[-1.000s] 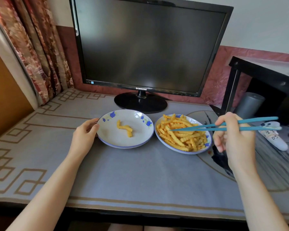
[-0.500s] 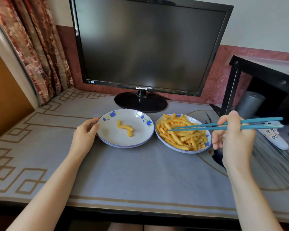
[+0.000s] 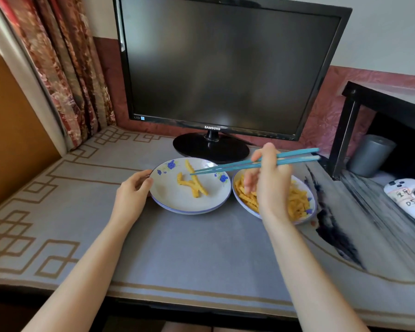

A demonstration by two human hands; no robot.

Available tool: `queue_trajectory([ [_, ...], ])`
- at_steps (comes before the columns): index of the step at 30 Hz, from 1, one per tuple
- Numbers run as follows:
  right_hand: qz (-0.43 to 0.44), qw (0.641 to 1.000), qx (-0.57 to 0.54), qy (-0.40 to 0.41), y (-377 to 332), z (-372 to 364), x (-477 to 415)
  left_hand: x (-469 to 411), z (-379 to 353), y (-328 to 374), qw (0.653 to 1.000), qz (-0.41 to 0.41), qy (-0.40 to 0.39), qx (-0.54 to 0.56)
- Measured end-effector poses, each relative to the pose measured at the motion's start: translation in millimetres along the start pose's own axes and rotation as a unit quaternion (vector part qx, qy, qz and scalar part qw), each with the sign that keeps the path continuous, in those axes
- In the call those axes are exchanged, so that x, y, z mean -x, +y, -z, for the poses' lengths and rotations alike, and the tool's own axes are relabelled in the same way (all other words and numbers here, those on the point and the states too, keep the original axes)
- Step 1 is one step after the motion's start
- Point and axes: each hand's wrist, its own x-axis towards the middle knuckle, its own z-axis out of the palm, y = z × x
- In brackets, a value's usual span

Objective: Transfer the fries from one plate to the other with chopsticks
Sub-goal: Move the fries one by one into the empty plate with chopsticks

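Observation:
Two white plates with blue flowers sit side by side on the grey mat. The left plate (image 3: 175, 204) holds a few crinkle fries (image 3: 195, 188). The right plate (image 3: 308, 209) carries a heap of fries (image 3: 297, 202), partly hidden by my right hand (image 3: 271, 185). That hand grips blue chopsticks (image 3: 240, 165) pointing left, their tips over the left plate. The tips pinch a long fry (image 3: 189, 167) that tilts down towards the others. My left hand (image 3: 132, 195) holds the left plate's left rim with curled fingers and thumb.
A black monitor (image 3: 225, 68) on a round stand (image 3: 211, 149) is just behind the plates. At the right are a black shelf frame (image 3: 347, 130), a grey cylinder (image 3: 369, 154) and a white controller (image 3: 407, 197). A patterned curtain (image 3: 65, 75) hangs at the back left.
My right hand has swung left from over the heaped plate to the left plate, with a long fry now at the chopstick tips. The left hand has stayed at the rim.

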Motion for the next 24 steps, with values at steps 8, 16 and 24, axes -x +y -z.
queue_trajectory([
  [8,0.013,0.999,0.03,-0.039,9,-2,-2,0,0,-1,1.0,0.002,-0.002,0.007],
  [16,0.084,0.994,0.06,0.037,-14,83,-14,-1,0,-1,1.0,-0.001,-0.004,0.006],
  [24,0.099,0.988,0.114,0.023,-10,102,-8,1,0,1,1.0,-0.003,0.0,-0.006],
])
